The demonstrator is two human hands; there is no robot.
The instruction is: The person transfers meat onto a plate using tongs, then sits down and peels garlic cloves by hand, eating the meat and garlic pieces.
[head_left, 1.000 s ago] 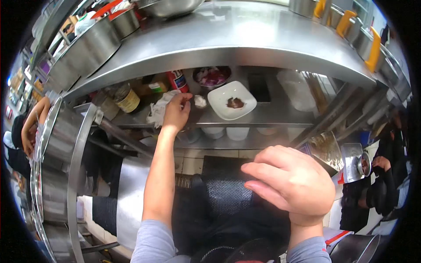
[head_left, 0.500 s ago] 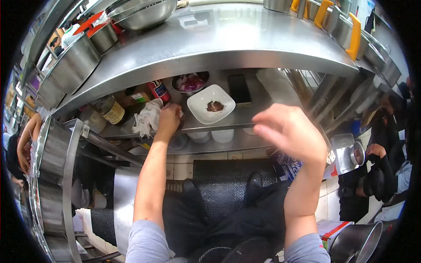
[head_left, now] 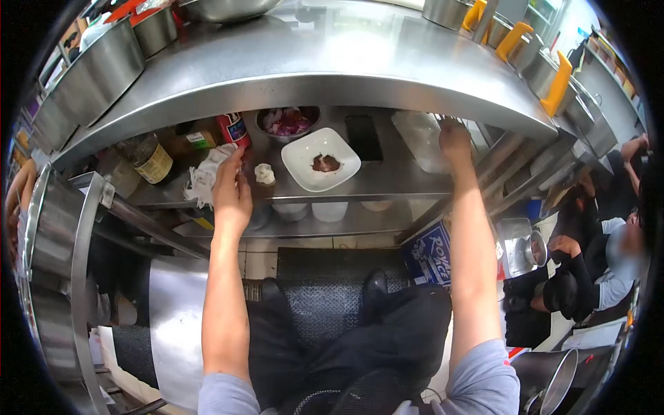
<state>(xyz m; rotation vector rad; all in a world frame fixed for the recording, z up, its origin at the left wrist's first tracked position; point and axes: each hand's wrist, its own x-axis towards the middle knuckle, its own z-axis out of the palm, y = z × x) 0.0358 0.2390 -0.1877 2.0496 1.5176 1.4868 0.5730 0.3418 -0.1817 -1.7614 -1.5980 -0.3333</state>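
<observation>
My left hand (head_left: pixel 232 195) is open at the lower shelf's front edge, its stretched fingers against a crumpled white cloth (head_left: pixel 207 173). Just right of it lies a small white lump (head_left: pixel 265 173), perhaps wadded paper. A white square bowl (head_left: pixel 297 169) holds a little dark brown food (head_left: pixel 325 162) and stands between my hands. At the shelf's right side my right hand (head_left: pixel 455 142) reaches in beside a clear plastic sheet or bag (head_left: pixel 418 138) and thin sticks. Its fingers look curled and partly hidden; what they hold, if anything, I cannot make out.
A metal bowl of purple-red pieces (head_left: pixel 289 126), a dark phone-like slab (head_left: pixel 363 137), a red bottle (head_left: pixel 233 129) and a labelled jar (head_left: pixel 151 162) stand on the shelf. The steel counter edge (head_left: pixel 311 86) overhangs it. A co-worker (head_left: pixel 588 277) is at the right.
My right hand has moved forward and right, into the shelf by the sticks. The left hand has relaxed from a closed pose and opened; the white lump now shows beside it.
</observation>
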